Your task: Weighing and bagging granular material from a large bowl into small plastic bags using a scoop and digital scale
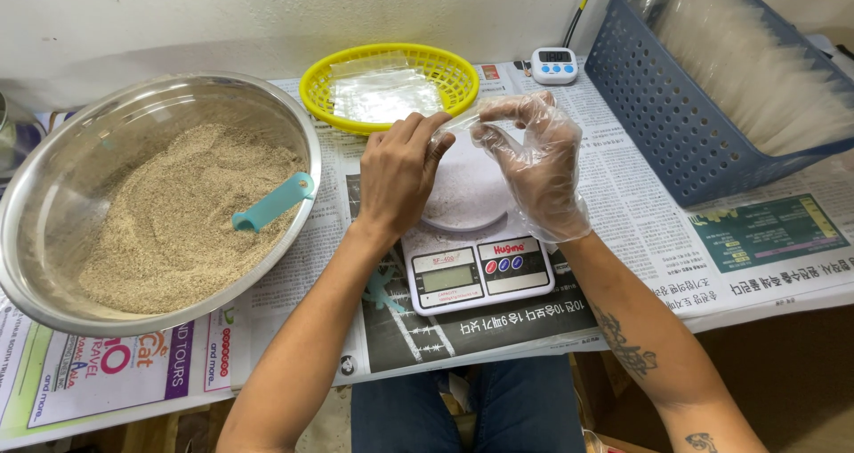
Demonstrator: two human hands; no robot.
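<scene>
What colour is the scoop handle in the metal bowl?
Teal, on the scoop handle in the grain; head view.

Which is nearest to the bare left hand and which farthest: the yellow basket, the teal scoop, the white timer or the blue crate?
From the left hand, in the head view:
1. Yellow basket, just beyond it, up and to the left.
2. Teal scoop, to its left, in the metal bowl of grain.
3. White timer, up and to the right.
4. Blue crate, far right.

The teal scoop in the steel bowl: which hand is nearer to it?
Left. The bare left hand is just right of the teal scoop; the gloved right hand is farther right, above the scale.
</scene>
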